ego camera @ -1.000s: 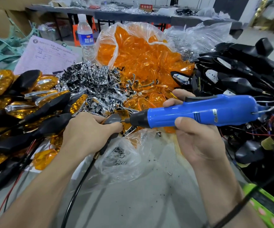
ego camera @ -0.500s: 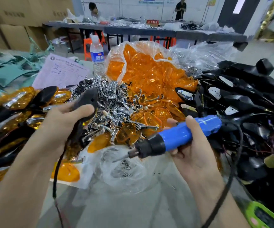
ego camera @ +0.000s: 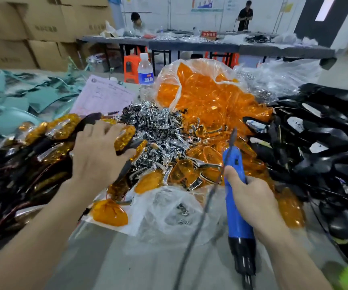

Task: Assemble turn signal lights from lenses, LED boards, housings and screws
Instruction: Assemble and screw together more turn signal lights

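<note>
- Left hand (ego camera: 97,151) is over the pile of assembled lights (ego camera: 43,147) at left, fingers spread on one assembled light (ego camera: 125,140). It's blurred, so can't tell if it grips or just touches.
- Right hand (ego camera: 252,197) is wrapped round the blue screwdriver (ego camera: 239,216), black bit end toward the camera, above the table (ego camera: 148,266).
- Clear screw bag (ego camera: 179,212) lies between the forearms.
- Orange lenses (ego camera: 206,97) spill from a bag at centre back, with chrome parts (ego camera: 158,126) just left.
- Black housings (ego camera: 319,143) are heaped at right.
</note>
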